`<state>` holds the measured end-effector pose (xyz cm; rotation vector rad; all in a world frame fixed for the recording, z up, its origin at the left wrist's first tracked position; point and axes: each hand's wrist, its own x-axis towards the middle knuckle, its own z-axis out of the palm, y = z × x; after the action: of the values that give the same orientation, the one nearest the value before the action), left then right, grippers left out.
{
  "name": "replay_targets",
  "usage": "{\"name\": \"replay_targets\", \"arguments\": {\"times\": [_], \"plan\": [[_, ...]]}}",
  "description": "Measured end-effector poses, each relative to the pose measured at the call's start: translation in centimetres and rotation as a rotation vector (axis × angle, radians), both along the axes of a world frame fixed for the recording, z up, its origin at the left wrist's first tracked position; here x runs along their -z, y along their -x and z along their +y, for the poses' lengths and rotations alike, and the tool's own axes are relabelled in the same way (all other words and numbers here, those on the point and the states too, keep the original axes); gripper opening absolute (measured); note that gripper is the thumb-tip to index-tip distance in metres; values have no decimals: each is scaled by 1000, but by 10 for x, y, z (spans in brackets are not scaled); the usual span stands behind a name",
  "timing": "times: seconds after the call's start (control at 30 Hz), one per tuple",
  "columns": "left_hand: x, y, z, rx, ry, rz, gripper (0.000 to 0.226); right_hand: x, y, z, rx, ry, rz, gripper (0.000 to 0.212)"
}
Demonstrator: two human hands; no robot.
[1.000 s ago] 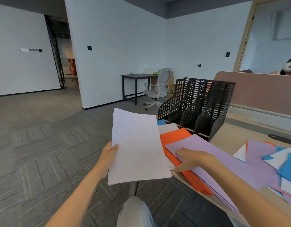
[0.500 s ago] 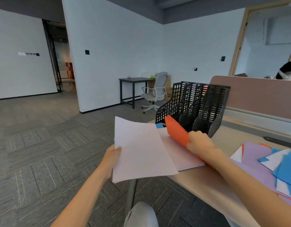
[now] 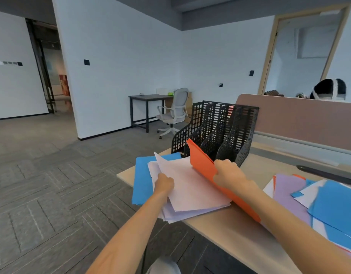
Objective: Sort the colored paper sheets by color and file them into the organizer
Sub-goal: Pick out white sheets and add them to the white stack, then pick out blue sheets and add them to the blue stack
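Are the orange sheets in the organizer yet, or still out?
Still out. The right hand grips the orange sheets tilted up on edge, their far corner in front of the organizer, not down in a slot.

1. The right hand (image 3: 228,175) grips the orange sheets (image 3: 202,161), which are tilted up, with the far corner just in front of the black organizer (image 3: 230,133).
2. The left hand (image 3: 164,181) holds the white sheets (image 3: 190,186), which lie over the blue sheets (image 3: 143,178) on the desk (image 3: 220,228).
3. At the right lies a mixed pile (image 3: 289,192) of purple, blue and white paper.
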<state>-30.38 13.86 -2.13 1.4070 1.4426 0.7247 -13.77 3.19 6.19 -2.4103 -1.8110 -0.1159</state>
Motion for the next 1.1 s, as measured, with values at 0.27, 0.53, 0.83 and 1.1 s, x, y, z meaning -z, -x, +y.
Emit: {"name": "replay_targets", "arguments": {"times": [0.27,0.53,0.83,1.1], "plan": [[4,5,14,58,-17,112,58,36,14,6,-100,101,-28,37],[-10,37,-1,137,-418,753,53,50,8,21,-164,111,462,49],[-31,-97,-48,455,-610,283,30,45,-89,-51,176,-542,695,28],[-1,-285,-140,876,-601,122,32,78,-213,-188,498,-656,657,23]]}}
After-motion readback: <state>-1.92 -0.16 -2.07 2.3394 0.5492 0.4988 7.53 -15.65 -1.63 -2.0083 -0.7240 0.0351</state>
